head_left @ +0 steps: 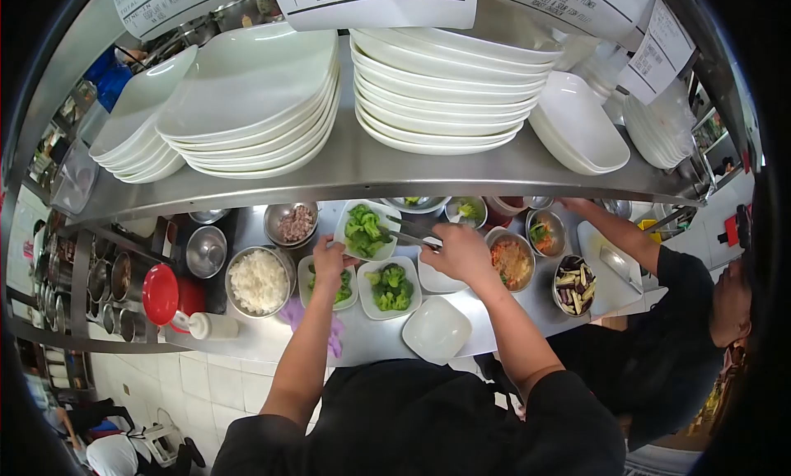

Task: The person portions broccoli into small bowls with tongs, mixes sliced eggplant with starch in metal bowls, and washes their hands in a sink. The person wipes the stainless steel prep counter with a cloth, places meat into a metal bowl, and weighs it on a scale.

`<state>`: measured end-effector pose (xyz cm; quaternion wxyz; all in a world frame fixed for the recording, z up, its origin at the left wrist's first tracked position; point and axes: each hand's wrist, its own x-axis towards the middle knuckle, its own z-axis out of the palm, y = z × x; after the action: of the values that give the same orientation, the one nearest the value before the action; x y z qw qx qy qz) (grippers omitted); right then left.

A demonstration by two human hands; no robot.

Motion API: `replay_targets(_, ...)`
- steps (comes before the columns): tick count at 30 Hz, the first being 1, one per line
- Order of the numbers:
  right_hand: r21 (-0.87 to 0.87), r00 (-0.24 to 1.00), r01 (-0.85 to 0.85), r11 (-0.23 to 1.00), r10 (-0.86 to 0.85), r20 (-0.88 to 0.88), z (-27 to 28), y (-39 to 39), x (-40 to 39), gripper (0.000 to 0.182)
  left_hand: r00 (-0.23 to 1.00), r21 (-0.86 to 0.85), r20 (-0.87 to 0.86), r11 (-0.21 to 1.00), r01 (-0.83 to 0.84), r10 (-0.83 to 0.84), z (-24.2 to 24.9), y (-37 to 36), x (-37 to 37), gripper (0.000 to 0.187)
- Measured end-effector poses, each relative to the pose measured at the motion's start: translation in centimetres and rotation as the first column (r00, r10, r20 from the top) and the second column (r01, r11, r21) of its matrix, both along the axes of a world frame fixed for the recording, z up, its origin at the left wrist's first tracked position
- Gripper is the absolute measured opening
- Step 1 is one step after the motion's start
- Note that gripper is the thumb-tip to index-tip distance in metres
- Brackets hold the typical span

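Bowl of broccoli [341, 226] seen between the hands, its near-left corner gripped in the left hand [331, 258]; whether raised or resting cannot be told. Tongs [409, 230] are gripped in the right hand [458, 252], tips at the broccoli. Two more broccoli bowls [371, 313] are set just nearer. Front edge of bench [375, 342] is overlapped by a white dish [437, 329]; bare steel is left beside it. Headroom is limited beyond by a plate-laden shelf [346, 167].

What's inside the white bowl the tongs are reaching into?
Green broccoli shows inside the white bowl, partly crossed by the tongs. Whatever lies beneath the broccoli is hidden.
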<state>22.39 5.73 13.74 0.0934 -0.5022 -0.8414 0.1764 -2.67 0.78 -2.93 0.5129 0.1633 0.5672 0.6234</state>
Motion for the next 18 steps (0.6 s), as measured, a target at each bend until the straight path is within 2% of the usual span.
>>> replay_targets(3, 0.079, 0.998, -0.064, 0.995, 0.062, 0.027, -3.1, 0.5, -1.8, 0.033, 0.998, 0.018, -0.051, 1.0, 0.024, -0.023, 0.7, 0.6, -0.3, 0.029)
replay_targets(7, 0.086, 0.99, -0.086, 0.993, 0.076, 0.117, -2.0, 0.0, -1.7, 0.031, 0.992, 0.02, -0.121, 1.0, 0.022, -0.019, 0.7, 1.6, -0.6, 0.03)
replay_targets(9, 0.034, 0.994, -0.066, 0.997, 0.063, 0.089, -0.9, -0.2, -2.1, 0.031, 0.99, -0.006, -0.136, 1.0, 0.025, -0.026, 0.1, 1.2, -0.7, 0.03)
replay_targets(13, 0.036, 0.992, -0.088, 0.995, 0.084, 0.098, -3.4, 0.6, -4.1, 0.032, 0.986, -0.035, -0.158, 0.998, 0.048, -0.054, -0.3, 2.0, -1.0, 0.034)
replay_targets(16, -0.051, 0.992, -0.063, 0.997, 0.068, 0.103, -2.6, 1.9, -3.0, 0.035, 0.975, -0.072, -0.211, 0.996, 0.058, -0.072, -0.6, 3.6, -1.4, 0.035)
replay_targets(18, -0.002, 0.993, 0.121, 0.993, -0.121, 0.004, -1.6, 2.9, -1.2, 0.037, 0.966, -0.114, -0.244, 0.992, 0.054, -0.08, -1.4, 4.2, -1.8, 0.034)
